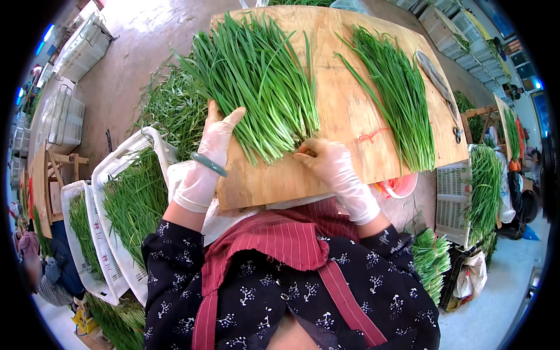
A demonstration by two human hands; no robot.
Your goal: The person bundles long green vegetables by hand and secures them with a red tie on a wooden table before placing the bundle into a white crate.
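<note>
Head view of bundling work at a plywood bench in the centre of the frame. The left hand, in a thin pale glove with a green bangle at the wrist, lies flat and unclenched against the left edge of the large chive bunch, seemingly to keep the flat, glossy leaves squared together. The right hand, likewise gloved, is curled at the bunch's lower cut ends, fingers pinched on the stems; what else it grips cannot be told. A smaller chive bunch fans out upper right, beside a long grey knife. White slatted crates at lower left hold more greens.
</note>
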